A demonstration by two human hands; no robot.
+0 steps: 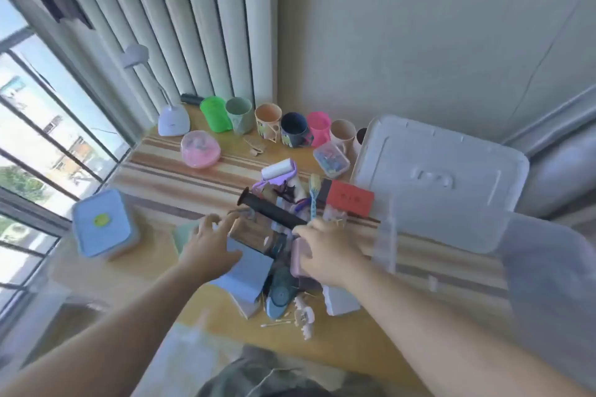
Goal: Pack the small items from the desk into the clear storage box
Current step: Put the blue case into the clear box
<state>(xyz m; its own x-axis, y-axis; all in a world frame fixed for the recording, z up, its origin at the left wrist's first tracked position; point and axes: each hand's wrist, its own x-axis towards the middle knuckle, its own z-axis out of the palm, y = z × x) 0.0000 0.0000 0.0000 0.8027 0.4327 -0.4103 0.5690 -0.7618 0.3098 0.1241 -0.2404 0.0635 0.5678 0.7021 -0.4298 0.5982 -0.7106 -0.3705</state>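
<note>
At the left of the frame, a flat blue lidded box (102, 223) on the striped wooden surface (167, 177), out of the way. Mid-frame, left hand (209, 246) spread wide over a blue notebook (250, 271). Right hand (325, 251) curled on a black tube (274, 210), probably lifting it. At right, clear plastic storage box (451, 248), close for dropping things in.

Daylight came through a barred window (48, 138) at the left; pale pleated curtains (193, 26) hung upper centre, beside a plain, possibly cream wall (419, 26).
</note>
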